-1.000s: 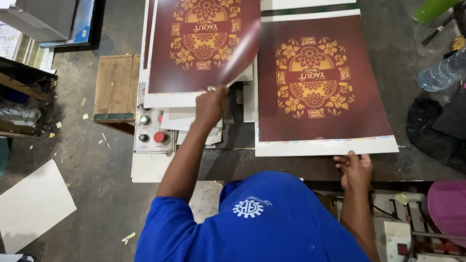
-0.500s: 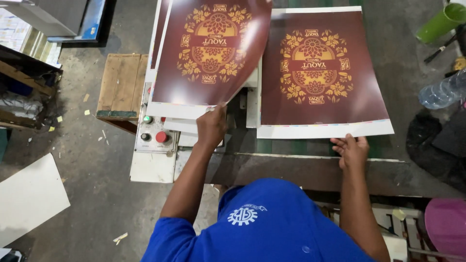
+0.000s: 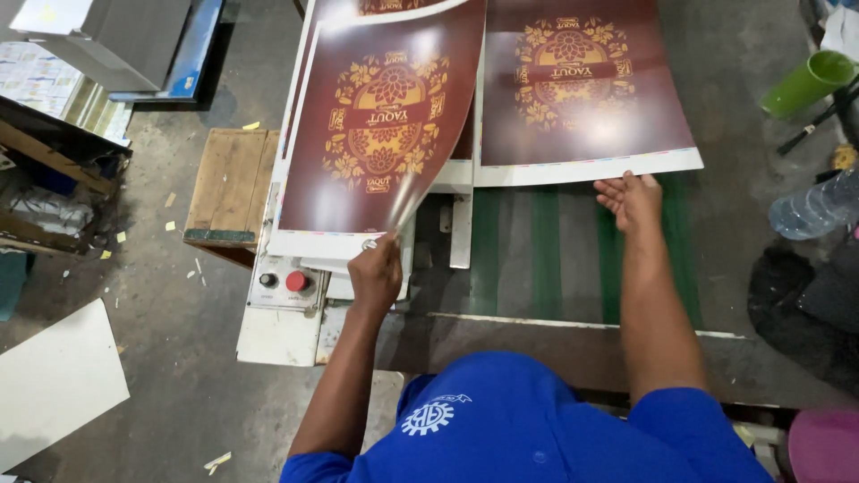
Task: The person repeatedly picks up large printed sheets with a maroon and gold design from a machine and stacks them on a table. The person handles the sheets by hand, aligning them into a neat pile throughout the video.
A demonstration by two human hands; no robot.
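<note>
Here, pinching the near edge of a glossy maroon printed sheet (image 3: 376,134) with the left hand (image 3: 376,275), fingers closed on the paper, the sheet curling up and bowing under glare while hovering over the left stack of sheets (image 3: 295,246). Lying flat and open-palmed, the right hand (image 3: 632,201), fingers spread wide against the near white margin of the right stack of sheets (image 3: 582,98), gripping nothing. Bearing a gold floral ornament on dark red, both sheets, with white borders showing at the near edges. Sitting side by side on the far half of a worn dark worktable (image 3: 555,259) striped with green bands, the two stacks, just beside each other. Protruding at the near left of the table, a cream control box (image 3: 286,295) carrying a red button (image 3: 297,281) and a small black knob. Standing on the left, just beside that box, a wooden crate (image 3: 231,192) on a grey concrete floor (image 3: 161,340) littered with yellow paper scraps. Leaning at the near left, a pale blank board (image 3: 54,385); stacking up at the far left, grey boxes and printed sheets. Resting at the far right, a green cup (image 3: 807,82) tipped on its side, and nearer, a clear plastic bottle (image 3: 819,206). Filling the near edge, a blue shirt (image 3: 528,429).
</note>
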